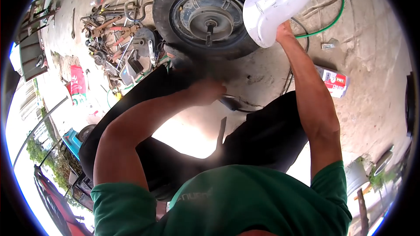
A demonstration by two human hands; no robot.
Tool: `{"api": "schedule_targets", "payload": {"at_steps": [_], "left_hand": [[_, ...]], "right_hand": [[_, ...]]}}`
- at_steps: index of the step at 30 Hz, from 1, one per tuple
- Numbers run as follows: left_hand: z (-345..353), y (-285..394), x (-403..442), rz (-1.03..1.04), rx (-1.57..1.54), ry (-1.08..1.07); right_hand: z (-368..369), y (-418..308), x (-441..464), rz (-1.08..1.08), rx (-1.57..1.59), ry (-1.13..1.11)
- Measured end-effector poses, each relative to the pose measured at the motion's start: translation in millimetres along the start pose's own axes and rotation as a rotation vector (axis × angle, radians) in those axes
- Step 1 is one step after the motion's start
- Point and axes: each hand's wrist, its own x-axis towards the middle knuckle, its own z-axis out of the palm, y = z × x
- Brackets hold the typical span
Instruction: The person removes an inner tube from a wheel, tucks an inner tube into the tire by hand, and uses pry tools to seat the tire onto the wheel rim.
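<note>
A white plastic mudguard [280, 4] is held up at the top of the view, partly over the tyre. My right hand [283, 29] grips its lower edge, the fingers mostly hidden behind the plastic. Below the wheel, between my knees, my left hand [211, 91] is smeared by motion, so its fingers cannot be made out. Close to that hand lies a dark object with a black cable [231, 103], too unclear to name. In front of me a wheel [205, 15] with a black tyre and grey hub rests on the floor, its axle pointing up.
Spanners, hammers and other tools [116, 39] are heaped left of the wheel. A green hose [334, 24] and a red-and-white box [333, 81] lie at the right. A red packet [78, 83] is farther left. A bucket [356, 177] stands at the lower right.
</note>
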Motion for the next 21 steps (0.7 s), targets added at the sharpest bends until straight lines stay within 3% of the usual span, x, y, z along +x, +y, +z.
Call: {"api": "schedule_targets", "payload": {"at_steps": [3, 5, 6, 8, 12, 15, 17, 19, 21], "left_hand": [[-8, 2, -6, 0.049, -0.025, 0.054], [-21, 25, 0, 0.137, -0.060, 0.133], [-31, 46, 6, 0.220, -0.052, 0.124], [-65, 87, 20, 0.382, -0.026, 0.128], [-129, 71, 3, 0.104, -0.164, -0.100], [-197, 58, -30, 0.235, 0.081, -0.092], [-232, 60, -53, 0.187, 0.000, 0.012], [-255, 65, -72, 0.067, -0.195, 0.097], [-258, 60, -93, 0.078, -0.523, 0.141]], "right_hand": [[3, 10, 9, -0.070, -0.071, -0.013], [3, 11, 6, -0.001, 0.205, -0.042], [6, 5, 0, 0.116, 0.568, -0.068], [10, 16, 10, 0.174, 0.802, -0.111], [39, 104, 45, -0.008, 0.644, -0.114], [35, 131, 50, -0.281, -0.199, -0.132], [19, 114, 41, -0.024, 0.257, -0.236], [8, 71, 27, 0.083, 0.670, -0.246], [-3, 33, 17, 0.129, 0.858, -0.223]]}}
